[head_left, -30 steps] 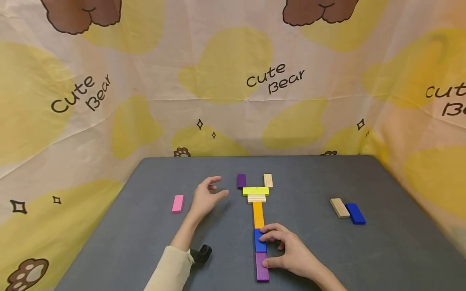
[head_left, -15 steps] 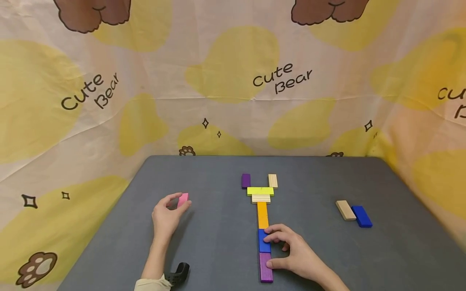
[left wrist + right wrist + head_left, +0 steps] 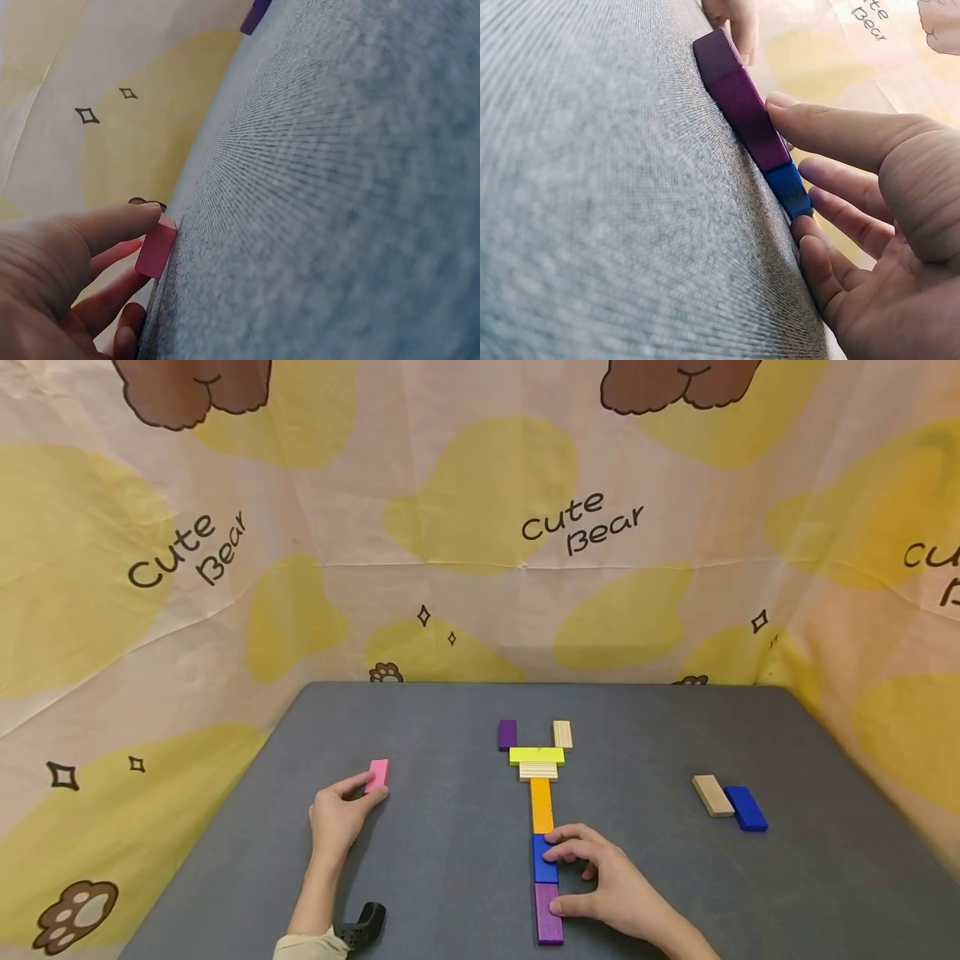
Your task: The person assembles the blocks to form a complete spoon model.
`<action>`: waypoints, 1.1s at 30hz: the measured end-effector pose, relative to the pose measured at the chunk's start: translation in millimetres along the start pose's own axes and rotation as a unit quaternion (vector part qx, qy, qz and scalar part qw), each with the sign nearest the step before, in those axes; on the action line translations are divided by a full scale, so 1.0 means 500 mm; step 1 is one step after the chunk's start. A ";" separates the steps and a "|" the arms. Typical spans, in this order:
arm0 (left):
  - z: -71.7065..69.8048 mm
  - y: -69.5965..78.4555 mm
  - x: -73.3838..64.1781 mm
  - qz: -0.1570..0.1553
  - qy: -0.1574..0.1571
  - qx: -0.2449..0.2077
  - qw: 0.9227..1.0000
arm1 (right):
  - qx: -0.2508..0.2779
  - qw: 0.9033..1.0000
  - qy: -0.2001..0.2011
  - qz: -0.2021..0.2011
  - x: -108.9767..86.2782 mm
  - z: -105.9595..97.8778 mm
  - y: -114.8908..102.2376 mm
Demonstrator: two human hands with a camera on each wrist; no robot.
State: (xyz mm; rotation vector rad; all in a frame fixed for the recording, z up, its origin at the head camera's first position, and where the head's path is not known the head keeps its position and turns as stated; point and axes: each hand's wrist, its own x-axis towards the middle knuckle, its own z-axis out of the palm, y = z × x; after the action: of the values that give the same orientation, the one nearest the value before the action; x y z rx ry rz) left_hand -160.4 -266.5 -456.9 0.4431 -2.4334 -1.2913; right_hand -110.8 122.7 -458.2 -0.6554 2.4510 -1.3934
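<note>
On the left side of the table, my left hand (image 3: 335, 820) pinches a pink wooden block (image 3: 378, 774) between thumb and fingers. The left wrist view shows the thumb on one side of this pink block (image 3: 156, 249), which lies at the table surface. My right hand (image 3: 611, 889) rests at the near end of a line of blocks. Its thumb touches the purple block (image 3: 548, 917) and its fingertips touch the blue block (image 3: 543, 860). Beyond these lie an orange block (image 3: 541, 806), a ridged natural wood block (image 3: 537, 770) and a yellow-green block (image 3: 536, 756) set crosswise.
A dark purple block (image 3: 507, 735) and a ridged wood block (image 3: 562, 734) stand at the far end of the line. To the right, a plain wood block (image 3: 712, 796) lies beside a blue block (image 3: 746, 808). A patterned cloth (image 3: 480, 527) hangs behind the grey table (image 3: 465, 860).
My left hand has moved left and down from near the line of blocks to the pink block and taken hold of it. The right hand has stayed on the purple and blue blocks.
</note>
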 end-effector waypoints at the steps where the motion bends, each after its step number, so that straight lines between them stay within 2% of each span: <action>1: 0.001 -0.001 0.001 -0.003 0.002 0.000 1.000 | 0.000 1.000 0.000 -0.001 0.000 0.000 0.000; 13: 0.004 0.001 0.003 -0.011 0.014 0.014 1.000 | -0.001 1.000 -0.008 0.014 0.002 0.000 -0.002; 22: 0.003 -0.002 0.005 0.004 0.012 0.010 1.000 | -0.006 1.000 -0.005 0.010 0.003 -0.001 -0.002; 33: 0.001 -0.001 0.003 0.000 0.014 0.028 1.000 | -0.003 1.000 -0.004 0.000 0.000 -0.001 0.001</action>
State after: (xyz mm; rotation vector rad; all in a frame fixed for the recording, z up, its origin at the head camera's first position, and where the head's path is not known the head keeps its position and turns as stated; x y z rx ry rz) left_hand -161.7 -267.3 -457.3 0.4737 -2.4507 -1.2120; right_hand -111.2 122.9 -458.3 -0.6604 2.4486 -1.3815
